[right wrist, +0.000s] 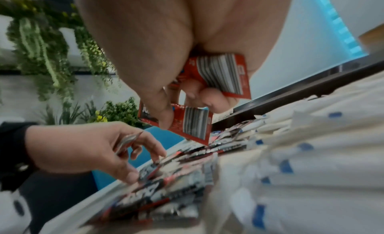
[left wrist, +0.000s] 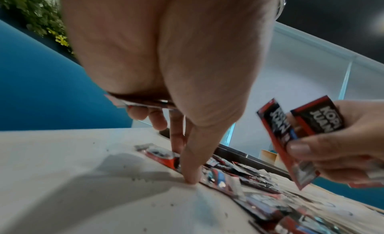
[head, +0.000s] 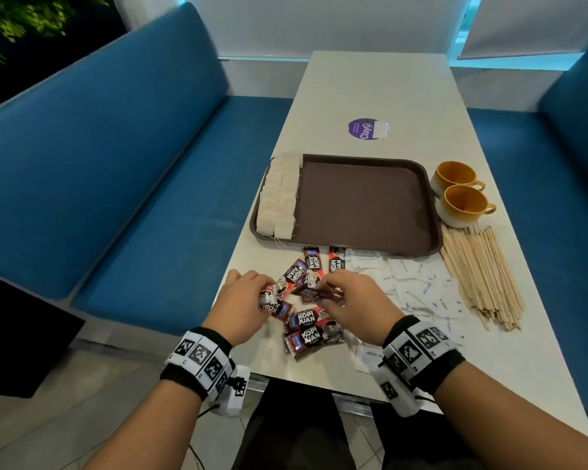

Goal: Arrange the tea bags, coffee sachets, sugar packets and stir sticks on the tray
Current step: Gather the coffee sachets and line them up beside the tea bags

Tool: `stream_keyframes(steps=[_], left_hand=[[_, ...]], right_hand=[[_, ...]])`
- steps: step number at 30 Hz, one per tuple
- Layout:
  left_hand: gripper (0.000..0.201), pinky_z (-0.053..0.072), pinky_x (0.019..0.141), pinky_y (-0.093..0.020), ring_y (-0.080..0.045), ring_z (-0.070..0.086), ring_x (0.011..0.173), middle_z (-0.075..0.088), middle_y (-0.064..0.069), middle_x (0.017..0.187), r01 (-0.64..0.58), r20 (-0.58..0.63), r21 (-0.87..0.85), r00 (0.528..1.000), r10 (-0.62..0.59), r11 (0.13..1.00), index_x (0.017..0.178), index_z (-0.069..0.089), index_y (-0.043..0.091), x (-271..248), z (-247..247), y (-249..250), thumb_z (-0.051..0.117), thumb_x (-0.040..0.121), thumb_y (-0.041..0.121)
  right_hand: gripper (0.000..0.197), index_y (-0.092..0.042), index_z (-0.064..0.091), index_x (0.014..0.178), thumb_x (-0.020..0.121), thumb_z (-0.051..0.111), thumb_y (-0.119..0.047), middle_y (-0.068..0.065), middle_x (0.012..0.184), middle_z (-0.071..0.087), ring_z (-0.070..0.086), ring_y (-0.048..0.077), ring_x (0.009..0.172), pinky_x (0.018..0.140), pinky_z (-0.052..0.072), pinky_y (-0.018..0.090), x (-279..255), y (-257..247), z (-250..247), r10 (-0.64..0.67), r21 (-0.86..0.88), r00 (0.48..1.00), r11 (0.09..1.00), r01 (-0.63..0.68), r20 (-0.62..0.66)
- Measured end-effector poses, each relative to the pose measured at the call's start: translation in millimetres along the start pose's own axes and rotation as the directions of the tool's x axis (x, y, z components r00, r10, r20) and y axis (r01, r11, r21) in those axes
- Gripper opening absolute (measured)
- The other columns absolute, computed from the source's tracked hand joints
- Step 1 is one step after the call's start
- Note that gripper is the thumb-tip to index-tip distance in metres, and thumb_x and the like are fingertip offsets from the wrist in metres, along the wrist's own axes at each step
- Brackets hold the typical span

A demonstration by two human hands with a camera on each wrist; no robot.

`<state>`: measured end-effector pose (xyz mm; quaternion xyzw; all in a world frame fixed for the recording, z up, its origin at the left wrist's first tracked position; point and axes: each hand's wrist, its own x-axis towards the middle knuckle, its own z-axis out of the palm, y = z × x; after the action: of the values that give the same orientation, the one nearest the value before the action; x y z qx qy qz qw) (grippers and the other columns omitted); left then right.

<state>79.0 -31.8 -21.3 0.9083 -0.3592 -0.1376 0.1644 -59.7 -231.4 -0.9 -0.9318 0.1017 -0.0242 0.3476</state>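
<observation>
Both hands gathered coffee sachets [head: 307,325] below the tray [head: 364,205] — right hand [head: 357,305] fingers pinched two, left hand [head: 241,307] fingers clasped one; squaring them into one stack first would suit placement.

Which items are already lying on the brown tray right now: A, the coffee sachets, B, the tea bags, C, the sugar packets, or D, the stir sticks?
B: the tea bags lie in rows along the tray's left side; everything else is on the table.
</observation>
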Motion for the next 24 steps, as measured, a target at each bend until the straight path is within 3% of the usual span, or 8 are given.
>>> stream_keyframes(steps=[4,6,8,9,11,14,19,24], left_hand=[[0.045,0.041,0.095,-0.035,-0.020,0.039,0.108,0.062,0.009,0.107,0.051,0.039,-0.015,0.998,-0.051,0.999,0.121,0.059,0.028,-2.7,-3.1,-0.2,0.078,0.081,0.022],[0.042,0.044,0.093,-0.037,-0.019,0.040,0.107,0.060,0.009,0.097,0.095,0.076,-0.050,0.993,-0.091,0.994,0.115,0.059,0.027,-6.0,-6.4,0.1,0.080,0.079,0.024],[0.036,0.046,0.083,-0.032,-0.016,0.045,0.098,0.053,0.009,0.090,0.128,0.115,-0.083,0.986,-0.118,0.988,0.107,0.059,0.027,-9.8,-11.9,1.7,0.081,0.079,0.023],[0.032,0.045,0.073,-0.027,-0.011,0.048,0.089,0.052,0.009,0.088,0.127,0.126,-0.089,0.985,-0.115,0.988,0.101,0.058,0.029,-11.5,-14.3,1.1,0.081,0.079,0.023],[0.025,0.036,0.057,-0.018,-0.003,0.050,0.071,0.057,0.010,0.080,0.109,0.164,-0.091,0.982,-0.093,0.990,0.086,0.056,0.029,-14.9,-19.0,-1.6,0.080,0.080,0.023],[0.021,0.040,0.057,-0.021,-0.006,0.054,0.067,0.062,0.009,0.076,0.104,0.235,-0.108,0.969,-0.076,0.989,0.082,0.056,0.025,-21.4,-25.9,-5.9,0.076,0.084,0.028],[0.014,0.040,0.062,-0.033,-0.017,0.045,0.065,0.058,-0.004,0.075,0.156,0.246,-0.304,0.966,-0.081,0.940,0.085,0.049,0.014,-25.7,-37.1,-0.9,0.059,0.089,0.023],[0.011,0.041,0.067,-0.038,-0.024,0.067,0.076,0.071,-0.013,0.077,0.219,0.231,-0.538,0.967,-0.108,0.814,0.082,0.050,0.014,-15.1,-46.1,17.7,0.047,0.073,0.019]], right_hand=[[0.020,-0.017,0.065,0.083,0.082,0.084,-0.023,-0.012,0.074,0.064,0.055,-0.001,0.066,0.063,0.040,0.013,-2.7,-1.4,-13.2,0.081,0.209,0.988,0.977,-0.051,-0.134],[0.023,-0.020,0.060,0.081,0.080,0.082,-0.026,-0.003,0.076,0.068,0.063,0.009,0.069,0.070,0.055,0.028,-4.2,0.9,-15.7,0.148,0.313,0.983,0.943,-0.109,-0.104],[0.016,-0.017,0.062,0.094,0.083,0.073,-0.023,0.012,0.091,0.072,0.070,0.034,0.085,0.080,0.060,0.051,-6.5,1.6,-16.1,0.196,0.456,0.980,0.876,-0.156,-0.042],[0.017,-0.015,0.062,0.102,0.085,0.067,-0.016,0.016,0.096,0.072,0.070,0.036,0.087,0.081,0.061,0.051,-8.0,0.9,-15.8,0.216,0.547,0.976,0.817,-0.181,-0.001],[0.025,-0.010,0.059,0.108,0.083,0.056,-0.008,0.016,0.089,0.066,0.065,0.022,0.072,0.065,0.056,0.032,-10.0,0.7,-13.9,0.251,0.639,0.966,0.733,-0.234,0.066],[0.026,-0.006,0.061,0.102,0.084,0.046,0.005,0.000,0.072,0.057,0.043,0.011,0.056,0.051,0.035,0.020,-13.5,0.9,-14.1,0.278,0.588,0.956,0.760,-0.277,0.092],[0.029,-0.003,0.059,0.106,0.092,0.036,0.008,0.014,0.072,0.057,0.053,0.024,0.064,0.060,0.047,0.034,-15.5,-1.6,-17.1,0.235,0.559,0.965,0.787,-0.261,0.120],[0.031,-0.020,0.058,0.095,0.091,0.041,0.006,0.008,0.082,0.062,0.053,0.029,0.071,0.068,0.047,0.045,-10.6,-5.8,-10.6,0.121,0.259,0.978,0.952,-0.163,0.171]])
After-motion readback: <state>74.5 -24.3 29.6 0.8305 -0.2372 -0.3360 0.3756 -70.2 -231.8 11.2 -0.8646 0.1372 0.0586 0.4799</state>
